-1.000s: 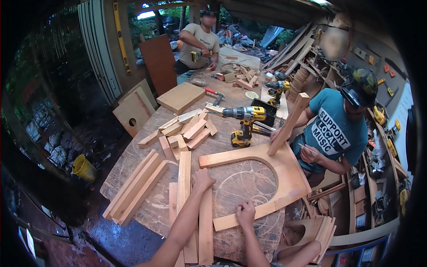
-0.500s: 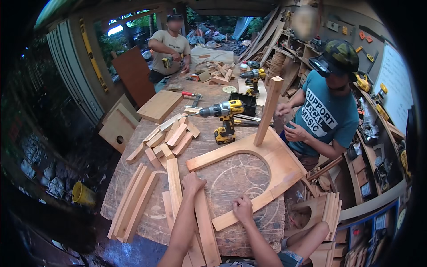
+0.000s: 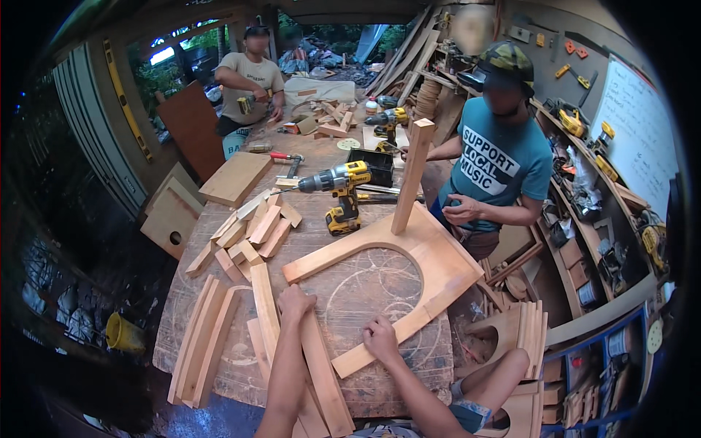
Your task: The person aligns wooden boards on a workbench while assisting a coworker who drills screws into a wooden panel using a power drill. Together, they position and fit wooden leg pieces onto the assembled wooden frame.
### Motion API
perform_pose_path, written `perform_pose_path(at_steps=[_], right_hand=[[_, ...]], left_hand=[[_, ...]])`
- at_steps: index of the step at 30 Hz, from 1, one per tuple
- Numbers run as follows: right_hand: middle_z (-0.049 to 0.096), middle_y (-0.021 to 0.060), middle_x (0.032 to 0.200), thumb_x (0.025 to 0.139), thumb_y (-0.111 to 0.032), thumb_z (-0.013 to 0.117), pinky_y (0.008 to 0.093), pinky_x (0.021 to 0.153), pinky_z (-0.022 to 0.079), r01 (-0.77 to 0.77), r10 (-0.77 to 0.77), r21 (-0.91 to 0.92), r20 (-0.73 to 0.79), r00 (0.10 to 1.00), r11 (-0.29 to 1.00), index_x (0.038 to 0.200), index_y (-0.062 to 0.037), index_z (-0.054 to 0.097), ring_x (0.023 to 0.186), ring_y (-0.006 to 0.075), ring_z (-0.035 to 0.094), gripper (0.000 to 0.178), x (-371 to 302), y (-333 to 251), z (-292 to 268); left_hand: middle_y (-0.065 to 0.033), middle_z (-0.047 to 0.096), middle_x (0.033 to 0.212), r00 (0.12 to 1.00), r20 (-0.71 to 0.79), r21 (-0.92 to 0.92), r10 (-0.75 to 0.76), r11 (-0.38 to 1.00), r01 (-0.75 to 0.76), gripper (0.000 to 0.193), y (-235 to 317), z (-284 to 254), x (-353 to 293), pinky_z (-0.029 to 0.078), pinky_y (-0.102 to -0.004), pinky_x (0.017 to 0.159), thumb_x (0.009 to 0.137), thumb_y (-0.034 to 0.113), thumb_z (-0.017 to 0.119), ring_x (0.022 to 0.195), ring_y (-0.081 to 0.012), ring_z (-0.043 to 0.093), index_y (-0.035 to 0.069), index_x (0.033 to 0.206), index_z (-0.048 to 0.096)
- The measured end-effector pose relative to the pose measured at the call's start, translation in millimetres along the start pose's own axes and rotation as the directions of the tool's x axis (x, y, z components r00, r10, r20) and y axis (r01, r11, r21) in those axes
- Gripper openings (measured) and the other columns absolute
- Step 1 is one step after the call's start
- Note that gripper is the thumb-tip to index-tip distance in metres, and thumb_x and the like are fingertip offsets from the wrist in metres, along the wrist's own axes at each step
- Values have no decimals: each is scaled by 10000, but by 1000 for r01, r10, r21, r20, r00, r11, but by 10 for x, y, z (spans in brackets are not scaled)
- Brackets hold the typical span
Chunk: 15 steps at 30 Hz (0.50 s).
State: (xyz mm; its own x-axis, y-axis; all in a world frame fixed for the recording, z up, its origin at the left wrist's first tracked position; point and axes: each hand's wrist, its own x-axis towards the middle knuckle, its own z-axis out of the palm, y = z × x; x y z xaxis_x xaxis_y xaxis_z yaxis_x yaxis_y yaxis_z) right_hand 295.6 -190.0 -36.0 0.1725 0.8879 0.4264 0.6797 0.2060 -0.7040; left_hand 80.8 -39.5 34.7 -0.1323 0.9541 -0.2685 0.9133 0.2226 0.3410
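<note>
1 drill (image 3: 345,177) stands behind the panel (image 3: 447,269), right of the blocks (image 3: 264,223).

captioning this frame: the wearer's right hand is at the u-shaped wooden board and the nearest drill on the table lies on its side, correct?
Not quite: in the head view the nearest drill doesn't lie on its side; it stands upright on its battery. The wearer's right hand is indeed at the U-shaped wooden board, and the drill is on the table.
</note>
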Motion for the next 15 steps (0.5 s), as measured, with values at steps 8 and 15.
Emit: perform_pose_path(at_steps=[8, 15], right_hand=[[611, 134, 833, 768, -47, 650, 414, 705, 520, 9, -9, -24, -1, 1000, 1000, 773, -45, 697, 783, 320, 628, 46, -22, 45, -72], [603, 154, 829, 778, -50, 642, 422, 710, 516, 3, 2, -125, 39, 999, 992, 787, -31, 693, 784, 338, 623, 54, -65, 79, -28]], left_hand=[[-246, 706, 1026, 998, -38, 15, 58, 998, -57, 499, 48, 108, 24, 559, -458, 868, 683, 353, 769, 984, -387, 689, -24, 1004, 703], [-244, 682, 1075, 993, -88, -43, 84, 995, -88, 606, -84, 278, 35, 534, -466, 912, 665, 303, 769, 1030, -390, 659, -9, 1160, 612]])
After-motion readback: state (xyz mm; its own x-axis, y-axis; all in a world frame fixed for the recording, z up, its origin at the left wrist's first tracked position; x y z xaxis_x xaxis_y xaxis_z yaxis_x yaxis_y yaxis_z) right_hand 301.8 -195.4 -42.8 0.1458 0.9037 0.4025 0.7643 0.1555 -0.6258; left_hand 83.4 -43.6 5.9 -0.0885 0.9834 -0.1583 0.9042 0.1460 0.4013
